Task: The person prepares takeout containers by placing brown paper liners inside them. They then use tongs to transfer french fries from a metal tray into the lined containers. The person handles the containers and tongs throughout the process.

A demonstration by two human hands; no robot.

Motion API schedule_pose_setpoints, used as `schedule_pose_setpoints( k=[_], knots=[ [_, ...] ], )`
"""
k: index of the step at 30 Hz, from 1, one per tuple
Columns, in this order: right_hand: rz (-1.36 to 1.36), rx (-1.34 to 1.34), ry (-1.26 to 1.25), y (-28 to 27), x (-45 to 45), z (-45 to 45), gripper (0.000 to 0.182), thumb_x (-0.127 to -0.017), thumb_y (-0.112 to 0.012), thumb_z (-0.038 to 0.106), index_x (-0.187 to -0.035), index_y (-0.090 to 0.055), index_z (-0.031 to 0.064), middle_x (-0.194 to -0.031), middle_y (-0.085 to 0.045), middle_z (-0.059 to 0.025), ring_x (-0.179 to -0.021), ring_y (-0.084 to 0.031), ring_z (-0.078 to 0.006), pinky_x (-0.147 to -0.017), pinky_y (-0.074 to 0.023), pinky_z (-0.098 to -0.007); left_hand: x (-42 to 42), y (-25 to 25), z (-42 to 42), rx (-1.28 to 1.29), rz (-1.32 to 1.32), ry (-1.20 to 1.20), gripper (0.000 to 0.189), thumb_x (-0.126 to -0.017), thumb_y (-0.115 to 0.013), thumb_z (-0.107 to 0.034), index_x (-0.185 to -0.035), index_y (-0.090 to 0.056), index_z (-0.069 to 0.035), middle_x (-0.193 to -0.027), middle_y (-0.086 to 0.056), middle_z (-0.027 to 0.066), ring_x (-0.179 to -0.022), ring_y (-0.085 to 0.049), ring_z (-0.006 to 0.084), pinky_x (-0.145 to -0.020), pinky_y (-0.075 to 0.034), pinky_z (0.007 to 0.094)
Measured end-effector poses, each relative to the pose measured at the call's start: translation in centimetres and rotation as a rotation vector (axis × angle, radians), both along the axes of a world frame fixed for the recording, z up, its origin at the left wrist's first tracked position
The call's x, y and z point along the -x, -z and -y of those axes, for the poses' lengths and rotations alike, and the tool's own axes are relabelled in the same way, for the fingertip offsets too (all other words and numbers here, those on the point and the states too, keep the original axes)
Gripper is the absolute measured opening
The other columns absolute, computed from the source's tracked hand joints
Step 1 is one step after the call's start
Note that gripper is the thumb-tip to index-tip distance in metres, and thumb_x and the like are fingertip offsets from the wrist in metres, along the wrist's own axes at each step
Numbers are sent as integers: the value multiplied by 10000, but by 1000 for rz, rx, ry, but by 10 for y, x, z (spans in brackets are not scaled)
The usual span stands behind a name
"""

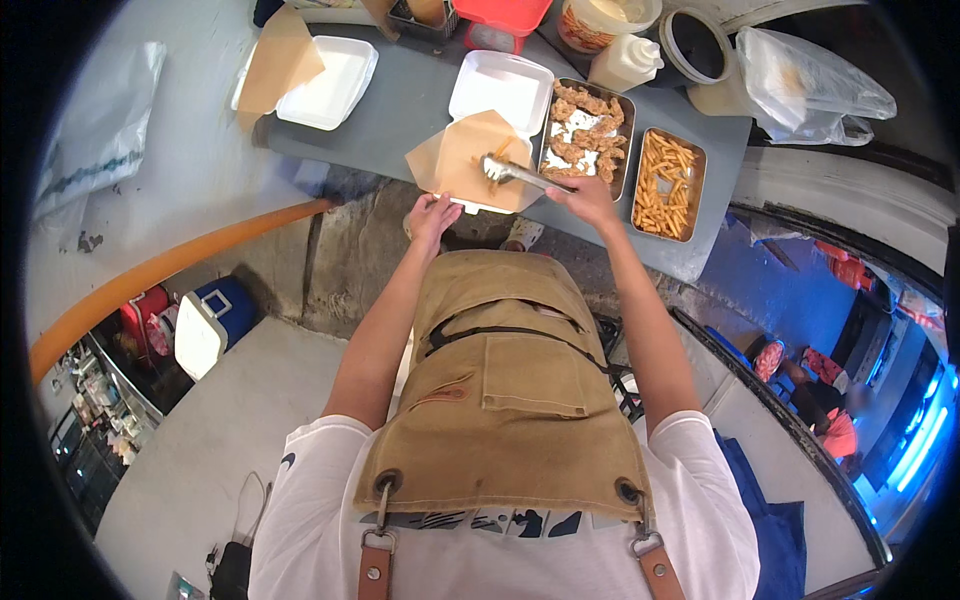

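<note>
My right hand [589, 201] is closed on metal tongs [532, 178], whose head is over a few french fries [499, 156] on brown paper [459, 161]. That paper lines the near half of an open white foam box [501, 86]. At the box's near left edge, my left hand [435, 219] touches the rim with its fingers; whether it grips the rim I cannot tell. Just right of the box, a metal tray [631, 124] holds pieces of fried chicken [592, 139]. Further right is a metal tray [701, 191] of french fries [664, 184].
A second open foam box [341, 82] with brown paper [281, 64] stands at the left of the grey table [405, 75]. Along the back are a red scale [502, 15], a plastic tub [592, 26], a squeeze bottle [626, 64], a dark-filled container [694, 45] and a plastic bag [810, 86].
</note>
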State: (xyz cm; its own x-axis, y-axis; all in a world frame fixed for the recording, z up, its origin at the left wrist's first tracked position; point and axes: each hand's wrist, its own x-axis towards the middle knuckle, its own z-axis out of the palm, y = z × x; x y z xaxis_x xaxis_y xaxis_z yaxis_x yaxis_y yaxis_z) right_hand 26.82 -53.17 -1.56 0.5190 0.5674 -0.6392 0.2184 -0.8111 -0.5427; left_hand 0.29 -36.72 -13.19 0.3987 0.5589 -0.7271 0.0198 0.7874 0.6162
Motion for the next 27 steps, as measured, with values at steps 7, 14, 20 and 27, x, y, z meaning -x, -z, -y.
schedule_pose_setpoints(
  k=[7, 14, 20, 27],
  knots=[
    [383, -66, -71, -50, 3, 3, 387, -773, -770, 437, -1120, -736, 267, -894, -720, -133, -831, -690, -321, -737, -540, -416, 7, 13, -5, -18, -12, -55, 217, -936, -658, -115, -1048, -488, -39, -983, -647, 151, -890, -693, 261, -813, -609, 370],
    [819, 123, -29, -133, -73, 138, 379, -779, -759, 329, -1131, -720, 197, -922, -716, -114, -795, -685, -328, -716, -541, -426, 21, 21, -23, -103, 4, -72, 181, -950, -632, -98, -1069, -514, -29, -1022, -645, 127, -913, -685, 255, -843, -603, 381],
    [832, 277, -352, -118, -125, 237, 321, -802, -725, 232, -1102, -678, 131, -965, -706, -89, -859, -681, -304, -721, -540, -434, 18, -5, -26, -50, 7, 174, 342, -988, -598, -227, -1244, -466, -43, -1203, -579, 97, -1119, -602, 216, -990, -505, 374],
    [906, 381, -524, -68, -123, 222, 215, -805, -684, 122, -1018, -666, 96, -990, -690, -43, -971, -653, -248, -796, -504, -421, 58, -61, 13, -95, -156, 313, 579, -981, -602, -331, -1426, -340, -70, -1380, -500, 82, -1232, -536, 228, -1004, -455, 384]
  ],
)
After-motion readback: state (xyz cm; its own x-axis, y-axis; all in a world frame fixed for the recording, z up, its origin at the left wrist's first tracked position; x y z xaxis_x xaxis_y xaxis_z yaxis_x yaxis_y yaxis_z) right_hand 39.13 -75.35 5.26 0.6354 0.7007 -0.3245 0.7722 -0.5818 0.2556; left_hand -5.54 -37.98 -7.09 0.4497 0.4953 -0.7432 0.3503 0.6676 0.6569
